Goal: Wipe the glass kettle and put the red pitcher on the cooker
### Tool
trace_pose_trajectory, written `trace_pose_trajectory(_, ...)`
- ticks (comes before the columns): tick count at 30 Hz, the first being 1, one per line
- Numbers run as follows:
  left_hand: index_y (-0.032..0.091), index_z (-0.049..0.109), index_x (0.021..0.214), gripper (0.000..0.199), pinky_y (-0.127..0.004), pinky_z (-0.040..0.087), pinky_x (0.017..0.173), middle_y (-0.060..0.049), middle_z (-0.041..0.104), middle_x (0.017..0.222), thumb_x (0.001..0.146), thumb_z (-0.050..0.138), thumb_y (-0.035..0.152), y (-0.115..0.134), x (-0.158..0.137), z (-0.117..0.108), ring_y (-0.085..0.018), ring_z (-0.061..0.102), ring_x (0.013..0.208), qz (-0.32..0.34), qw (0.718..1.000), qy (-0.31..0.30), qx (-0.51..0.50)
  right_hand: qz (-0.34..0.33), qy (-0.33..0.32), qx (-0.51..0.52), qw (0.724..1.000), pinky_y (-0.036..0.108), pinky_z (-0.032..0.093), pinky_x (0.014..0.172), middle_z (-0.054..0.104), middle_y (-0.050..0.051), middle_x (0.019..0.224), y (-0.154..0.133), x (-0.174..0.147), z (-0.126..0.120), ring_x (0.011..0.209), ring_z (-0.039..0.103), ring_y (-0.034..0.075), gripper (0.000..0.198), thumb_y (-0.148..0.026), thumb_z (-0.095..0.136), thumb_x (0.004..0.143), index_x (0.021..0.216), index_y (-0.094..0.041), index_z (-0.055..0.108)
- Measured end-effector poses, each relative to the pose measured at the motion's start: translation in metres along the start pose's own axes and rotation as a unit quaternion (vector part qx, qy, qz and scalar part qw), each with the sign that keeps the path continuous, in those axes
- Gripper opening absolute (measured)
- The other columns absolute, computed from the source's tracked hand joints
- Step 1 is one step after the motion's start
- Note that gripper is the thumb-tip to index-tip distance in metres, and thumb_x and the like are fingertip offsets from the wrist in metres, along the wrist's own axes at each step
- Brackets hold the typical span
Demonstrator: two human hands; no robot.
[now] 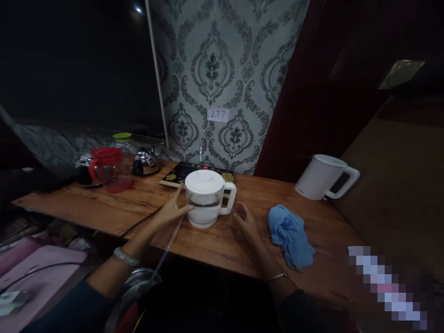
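A clear jug with a white lid and white handle (pixel 206 198) stands on the wooden table (pixel 104 208), partly filled with water. My left hand (pixel 172 210) rests against its left side, fingers spread on the glass. My right hand (pixel 245 222) hovers open just right of the jug's handle, not touching it. A crumpled blue cloth (pixel 290 236) lies on the table to the right of my right hand.
A white electric kettle (pixel 324 177) stands at the right end. Behind the jug lies a black induction plate (pixel 180 173) with red lights. At the left stand a red-handled glass pot (pixel 106 169), a small steel kettle (pixel 145 162) and a green-lidded jar (pixel 123 141). A thin tube (pixel 169 245) hangs off the front edge.
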State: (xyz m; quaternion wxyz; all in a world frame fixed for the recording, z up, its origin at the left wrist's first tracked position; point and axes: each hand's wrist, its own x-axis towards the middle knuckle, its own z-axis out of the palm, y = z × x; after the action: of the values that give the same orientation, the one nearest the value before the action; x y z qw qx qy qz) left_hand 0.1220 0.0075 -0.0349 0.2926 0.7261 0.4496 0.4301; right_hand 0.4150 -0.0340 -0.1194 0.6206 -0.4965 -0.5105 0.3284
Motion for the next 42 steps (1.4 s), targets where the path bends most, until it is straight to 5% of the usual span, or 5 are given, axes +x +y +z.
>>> trace_pose_trajectory(12,0.018,0.028,0.150,0.111,-0.049,0.037,0.113,-0.018,0.040,0.152,0.060,0.079,0.058,0.003,-0.003,0.021,-0.035,0.042,0.138,-0.018,0.991,-0.054,-0.124,0.003,0.019,0.059,0.998,0.041,0.049,0.094,0.071,0.011,0.108,-0.025,0.033,0.033,0.101,0.064,0.026,0.050,-0.055,0.063,0.073,0.104,-0.016,0.065)
trace_pose_trajectory(22,0.024,0.045,0.140,0.093,-0.053,0.041,0.110,-0.014,0.051,0.145,0.060,0.078,0.059,0.001,-0.001,0.021,-0.037,0.049,0.131,-0.025,0.996,-0.057,-0.061,-0.063,-0.010,-0.068,0.996,0.035,0.049,0.094,0.070,0.007,0.114,-0.033,0.011,-0.002,0.106,0.063,0.022,0.039,-0.042,0.046,0.089,0.115,-0.020,0.064)
trace_pose_trajectory(29,0.025,0.039,0.143,0.092,-0.047,0.048,0.104,-0.013,0.049,0.146,0.064,0.076,0.056,0.013,-0.007,0.026,-0.034,0.052,0.129,-0.024,0.993,-0.089,-0.069,-0.065,0.041,-0.557,0.827,0.055,0.031,0.107,0.053,0.014,0.140,-0.046,-0.014,-0.115,0.131,0.039,0.036,0.050,-0.015,0.062,0.077,0.127,-0.021,0.062)
trace_pose_trajectory(36,0.023,0.027,0.150,0.102,-0.044,0.045,0.107,-0.015,0.043,0.150,0.067,0.075,0.056,0.010,-0.012,0.030,-0.033,0.047,0.134,-0.022,0.988,-0.110,-0.105,-0.007,0.044,-0.651,0.758,0.059,0.037,0.097,0.057,0.018,0.132,-0.038,-0.031,-0.164,0.123,0.045,0.040,0.040,-0.012,0.050,0.082,0.116,-0.021,0.067)
trace_pose_trajectory(42,0.023,0.024,0.152,0.111,-0.044,0.045,0.108,-0.016,0.037,0.155,0.063,0.076,0.063,0.013,-0.014,0.028,-0.036,0.040,0.138,-0.019,0.984,-0.126,-0.127,-0.109,0.037,-0.426,0.898,0.054,0.031,0.111,0.051,0.013,0.142,-0.043,-0.021,-0.099,0.135,0.039,0.033,0.055,-0.027,0.057,0.079,0.134,-0.020,0.055)
